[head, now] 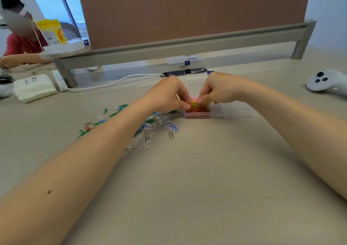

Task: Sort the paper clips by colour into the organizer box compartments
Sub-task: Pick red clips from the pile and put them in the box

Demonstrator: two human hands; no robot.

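Yellow paper clips (pixel 194 104), small bunch: pinched from both sides by the left hand (pixel 169 94) and the right hand (pixel 219 89), thumbs against curled fingers. Held just above the left end of the organizer box (pixel 232 111). Two hands probably keep the bunch together so it drops as one lot.

Organizer box, clear plastic: lies on the table (pixel 197 169) just beside the supply, likely to shorten each carry. Its near-left compartment holds red clips (pixel 197 110). The compartment meant for yellow is hidden behind the fingers.

Loose pile (pixel 155 124), green, blue and silver clips: spread left of the box under the left forearm, unsorted.

White controller (pixel 326 80): far right, well apart.
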